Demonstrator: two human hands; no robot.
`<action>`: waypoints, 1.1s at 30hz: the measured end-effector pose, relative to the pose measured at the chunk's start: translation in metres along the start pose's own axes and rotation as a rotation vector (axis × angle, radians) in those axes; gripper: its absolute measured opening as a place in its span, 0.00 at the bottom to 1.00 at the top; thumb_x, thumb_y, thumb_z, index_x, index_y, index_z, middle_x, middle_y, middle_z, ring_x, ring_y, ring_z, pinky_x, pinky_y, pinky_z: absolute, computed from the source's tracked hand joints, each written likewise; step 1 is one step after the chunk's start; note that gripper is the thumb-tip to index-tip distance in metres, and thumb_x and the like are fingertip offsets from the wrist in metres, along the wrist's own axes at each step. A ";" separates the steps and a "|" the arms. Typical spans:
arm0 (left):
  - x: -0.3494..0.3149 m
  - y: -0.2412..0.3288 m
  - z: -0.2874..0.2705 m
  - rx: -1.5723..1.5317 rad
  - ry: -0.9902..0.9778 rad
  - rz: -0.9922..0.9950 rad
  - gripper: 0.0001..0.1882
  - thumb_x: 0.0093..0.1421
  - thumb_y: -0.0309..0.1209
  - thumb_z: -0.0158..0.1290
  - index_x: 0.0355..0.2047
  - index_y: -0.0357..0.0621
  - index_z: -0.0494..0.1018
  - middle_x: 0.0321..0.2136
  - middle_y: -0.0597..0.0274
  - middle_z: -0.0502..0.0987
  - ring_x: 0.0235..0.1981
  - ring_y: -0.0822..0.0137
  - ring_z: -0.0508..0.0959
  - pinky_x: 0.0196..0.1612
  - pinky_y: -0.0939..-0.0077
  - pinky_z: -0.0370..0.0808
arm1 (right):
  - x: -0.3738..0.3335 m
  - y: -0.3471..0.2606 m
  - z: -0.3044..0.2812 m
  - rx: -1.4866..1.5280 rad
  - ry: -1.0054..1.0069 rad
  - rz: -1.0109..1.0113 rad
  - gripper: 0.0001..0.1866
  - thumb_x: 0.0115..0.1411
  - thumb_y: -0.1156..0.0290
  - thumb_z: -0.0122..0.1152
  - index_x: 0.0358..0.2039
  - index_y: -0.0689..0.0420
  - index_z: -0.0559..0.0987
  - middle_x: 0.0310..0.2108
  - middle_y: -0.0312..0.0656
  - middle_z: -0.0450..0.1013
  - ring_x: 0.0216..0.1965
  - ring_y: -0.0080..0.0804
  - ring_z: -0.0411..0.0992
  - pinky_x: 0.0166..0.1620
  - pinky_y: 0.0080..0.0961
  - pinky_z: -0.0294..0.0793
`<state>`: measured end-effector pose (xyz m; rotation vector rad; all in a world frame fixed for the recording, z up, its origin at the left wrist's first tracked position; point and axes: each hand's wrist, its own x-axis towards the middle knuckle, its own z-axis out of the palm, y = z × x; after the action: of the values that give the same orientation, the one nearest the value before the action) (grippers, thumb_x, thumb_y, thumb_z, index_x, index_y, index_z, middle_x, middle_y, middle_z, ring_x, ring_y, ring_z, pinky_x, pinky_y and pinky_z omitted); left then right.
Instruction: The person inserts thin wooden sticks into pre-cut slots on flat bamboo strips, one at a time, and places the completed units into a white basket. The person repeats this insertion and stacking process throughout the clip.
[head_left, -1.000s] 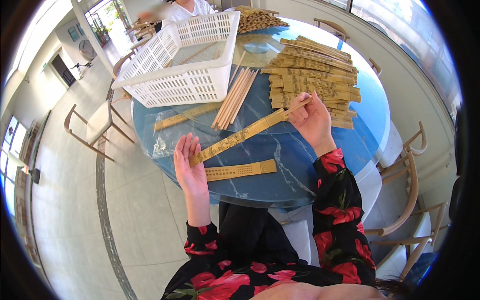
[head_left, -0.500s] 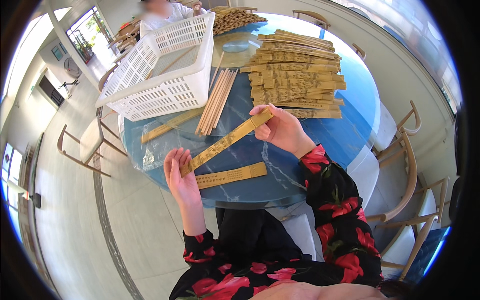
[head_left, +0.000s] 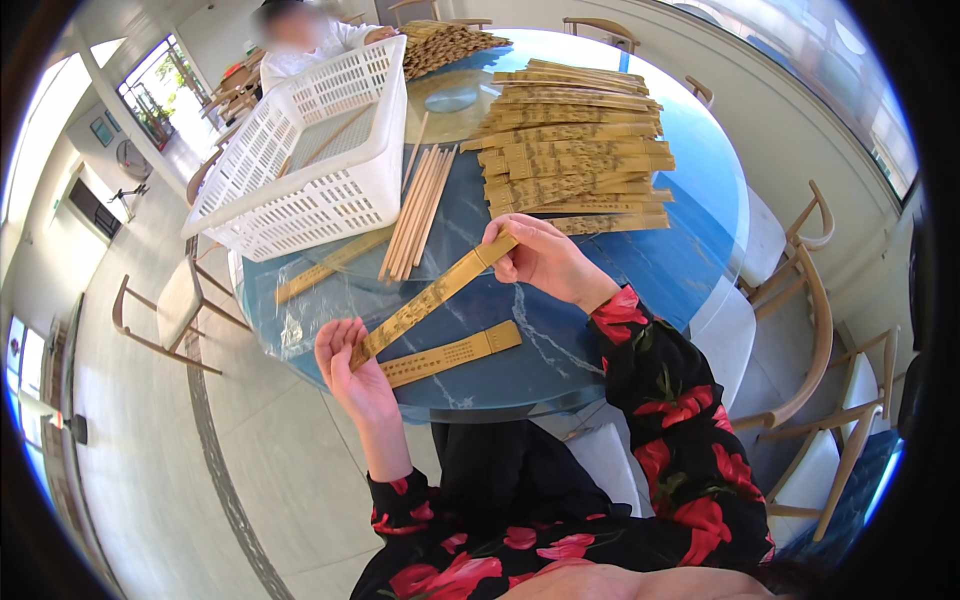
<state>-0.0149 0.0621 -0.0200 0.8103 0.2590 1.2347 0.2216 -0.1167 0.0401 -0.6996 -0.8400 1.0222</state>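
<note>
Between your two hands is the yellow strip (head_left: pixel 432 299), its long axis slanting away rightward from your left hand (head_left: pixel 358 374), whose grip I cannot tell, to your right hand (head_left: pixel 545 262), which pinches the far end.

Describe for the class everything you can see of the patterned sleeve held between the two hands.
The gold-brown chopstick sleeve is long, narrow and flat, and looks like paper. Dark printed decoration covers much of its length, with a plainer stretch and a cross line near its upper-right end. It slants above the blue table; the left hand holds its lower-left end, the right hand its upper-right end. Whether anything is inside cannot be seen.
</note>
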 end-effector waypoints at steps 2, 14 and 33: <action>0.000 -0.001 -0.003 0.015 0.002 0.023 0.18 0.61 0.18 0.40 0.51 0.33 0.68 0.45 0.51 0.76 0.48 0.58 0.77 0.58 0.67 0.73 | 0.001 0.003 -0.004 -0.032 0.004 0.016 0.18 0.72 0.57 0.47 0.43 0.61 0.75 0.29 0.35 0.66 0.29 0.22 0.63 0.35 0.22 0.64; -0.001 0.001 0.002 0.096 -0.058 0.020 0.21 0.56 0.16 0.37 0.51 0.33 0.67 0.46 0.50 0.75 0.50 0.58 0.76 0.59 0.66 0.72 | 0.005 0.006 -0.014 -0.135 0.070 0.028 0.17 0.73 0.60 0.44 0.43 0.60 0.77 0.30 0.32 0.67 0.29 0.19 0.65 0.35 0.17 0.67; -0.003 -0.005 0.013 0.141 -0.326 -0.125 0.16 0.61 0.22 0.43 0.50 0.38 0.68 0.53 0.51 0.72 0.57 0.60 0.72 0.60 0.63 0.67 | 0.006 0.008 0.002 -0.219 0.450 -0.039 0.15 0.68 0.57 0.55 0.36 0.58 0.74 0.25 0.39 0.76 0.24 0.23 0.73 0.30 0.18 0.72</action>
<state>-0.0048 0.0537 -0.0151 1.0864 0.1295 0.9584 0.2184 -0.1084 0.0362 -1.0494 -0.5709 0.7028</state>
